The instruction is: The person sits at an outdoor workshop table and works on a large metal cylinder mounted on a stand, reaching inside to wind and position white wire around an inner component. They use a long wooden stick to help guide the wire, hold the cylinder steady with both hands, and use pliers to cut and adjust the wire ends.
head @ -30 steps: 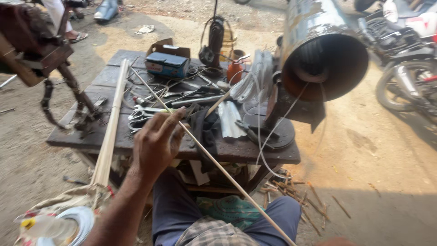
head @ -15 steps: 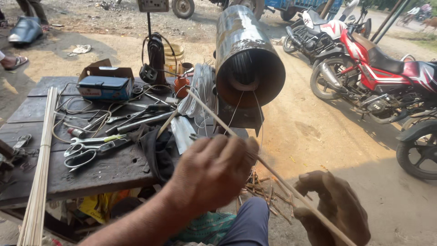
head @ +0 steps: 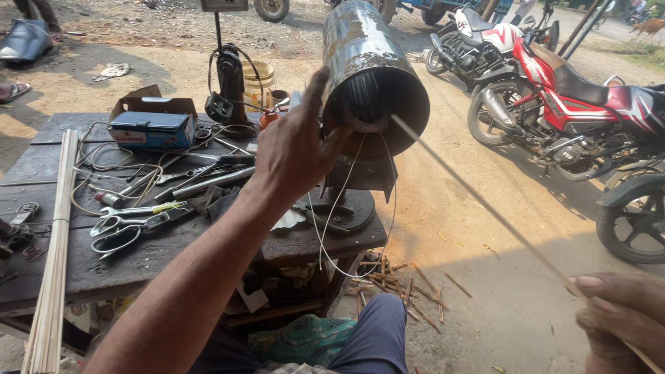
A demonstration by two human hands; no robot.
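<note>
A large metal cylinder (head: 367,62) lies on its side on a stand at the right end of a dark workbench (head: 41,266), its open mouth facing me. My left hand (head: 294,149) grips the left rim of that mouth, thumb up along the outside. A long thin wooden stick (head: 485,208) runs from inside the mouth down to the lower right, where my right hand (head: 620,318) pinches its near end. White wires (head: 332,221) hang from the cylinder's mouth.
The bench carries scissors (head: 114,232), pliers, loose tools, cables and a blue box (head: 152,128). A bundle of thin sticks (head: 52,277) lies along its left side. Stick scraps (head: 395,284) litter the sandy ground. Parked motorcycles (head: 575,104) stand at the right.
My view has swung right toward the cylinder. My left hand has let go of the stick and risen to the cylinder's rim. My right hand now holds the stick's near end.
</note>
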